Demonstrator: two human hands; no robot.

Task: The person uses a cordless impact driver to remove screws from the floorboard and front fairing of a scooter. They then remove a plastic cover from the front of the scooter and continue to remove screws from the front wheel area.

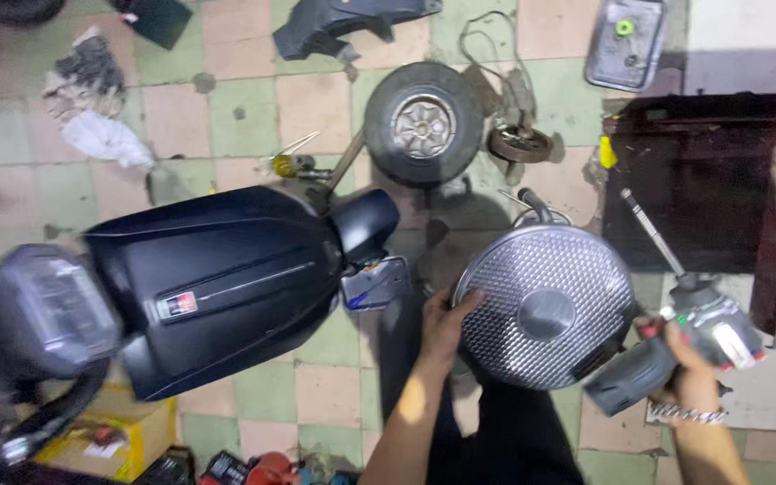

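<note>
Left hand (442, 328) grips disc (545, 305) rim — right hand (689, 368) holds driver (675, 346).

The scooter's headlamp (47, 310) at the left edge was smeared by motion blur, and its front end ran out of frame. The left hand (442, 328) had its fingers hidden behind the rim of the round metal cover (545, 305). The right hand (689, 373) wrapped a power drill (675, 346), its palm unseen. Both forearms were cut off at the bottom edge.
</note>
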